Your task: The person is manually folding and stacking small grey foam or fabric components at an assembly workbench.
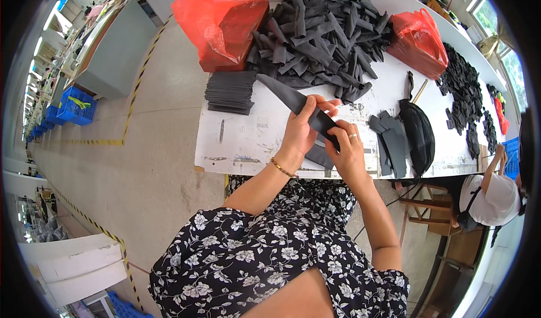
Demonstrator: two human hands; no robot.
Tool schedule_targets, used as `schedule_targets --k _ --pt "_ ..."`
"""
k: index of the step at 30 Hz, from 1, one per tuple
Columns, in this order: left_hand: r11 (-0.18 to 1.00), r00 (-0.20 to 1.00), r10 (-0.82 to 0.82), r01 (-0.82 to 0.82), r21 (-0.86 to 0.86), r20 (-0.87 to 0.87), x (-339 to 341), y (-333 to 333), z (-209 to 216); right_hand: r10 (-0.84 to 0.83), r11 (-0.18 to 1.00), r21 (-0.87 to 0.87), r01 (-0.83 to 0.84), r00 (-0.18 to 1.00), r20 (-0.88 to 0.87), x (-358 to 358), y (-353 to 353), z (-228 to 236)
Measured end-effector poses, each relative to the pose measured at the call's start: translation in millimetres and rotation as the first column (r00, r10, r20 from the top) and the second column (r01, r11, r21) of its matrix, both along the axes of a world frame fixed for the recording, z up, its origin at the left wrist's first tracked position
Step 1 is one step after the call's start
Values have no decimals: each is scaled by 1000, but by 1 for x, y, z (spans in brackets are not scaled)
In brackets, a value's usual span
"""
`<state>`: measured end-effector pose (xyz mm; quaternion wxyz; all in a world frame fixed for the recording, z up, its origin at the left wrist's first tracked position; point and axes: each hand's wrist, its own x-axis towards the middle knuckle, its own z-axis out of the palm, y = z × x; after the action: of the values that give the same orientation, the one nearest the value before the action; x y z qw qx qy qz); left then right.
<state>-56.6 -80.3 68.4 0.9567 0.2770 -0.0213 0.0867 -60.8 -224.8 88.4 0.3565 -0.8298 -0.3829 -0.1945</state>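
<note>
Left hand (300,127) and right hand (348,150) grip a dark strip (286,96) between them. It slants lengthwise toward upper left.

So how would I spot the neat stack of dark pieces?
Find the white table, then the red bag at its far left. Just on that bag's near side lies the stack of flat dark pieces. Unlike the jumbled dark heap nearby, its pieces are lined up neatly, overlapping edge over edge.
</note>
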Motion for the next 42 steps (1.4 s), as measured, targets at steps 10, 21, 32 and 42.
schedule_targets --k 10,21,32,42 --pt "996 995 -29 21 -86 -98 -8 1 -6 43 999 3 -43 999 25 4 35 3" --pt "976 1000 -17 18 -216 5 -3 4 -2 80 997 -13 -79 995 63 4 6 7" --pt "952 995 26 -55 -302 -98 -4 12 1 98 993 59 -98 995 3 9 11 -12" --pt "956 981 154 -178 -234 -114 -1 0 3 121 987 108 -122 992 19 11 14 1"
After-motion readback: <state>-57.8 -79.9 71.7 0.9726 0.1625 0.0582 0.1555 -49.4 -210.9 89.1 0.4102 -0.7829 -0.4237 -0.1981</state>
